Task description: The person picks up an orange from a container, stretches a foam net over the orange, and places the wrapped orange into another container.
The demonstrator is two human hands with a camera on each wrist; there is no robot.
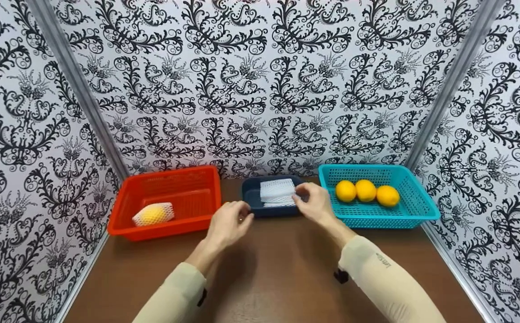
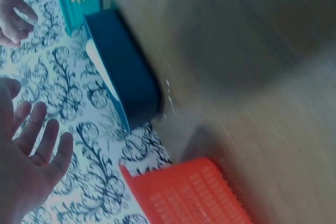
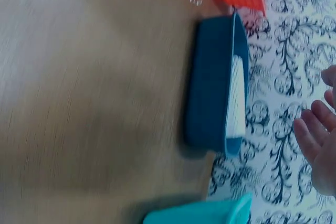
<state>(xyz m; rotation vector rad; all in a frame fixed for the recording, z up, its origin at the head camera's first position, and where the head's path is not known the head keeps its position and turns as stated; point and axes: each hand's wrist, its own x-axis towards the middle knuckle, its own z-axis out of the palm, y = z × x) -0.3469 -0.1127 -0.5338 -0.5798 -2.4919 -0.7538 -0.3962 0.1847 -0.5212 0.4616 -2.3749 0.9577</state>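
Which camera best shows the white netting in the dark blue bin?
The head view: it looks down on the white netting, showing most of it. The left wrist view shows only a white sliver; the right wrist view, a strip partly hidden by the bin.

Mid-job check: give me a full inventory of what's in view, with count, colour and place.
Perforated plastic basket: one, red, left
Round fruit in foam-net sleeve: one, yellow in white, inside red basket
Rectangular plastic tray: one, dark blue, between the baskets
Flat foam-net sleeves: count unclear, white, stacked in tray
Perforated plastic basket: one, turquoise, right
Bare round fruits: three, orange-yellow, inside turquoise basket
Wood-look table: one, brown, underneath
Scroll-patterned walls: three, black and white, back and sides
Metal posts: two, grey, back corners
Left hand: one, by tray's left end
Right hand: one, by tray's right end
Garment sleeves: two, cream, on forearms
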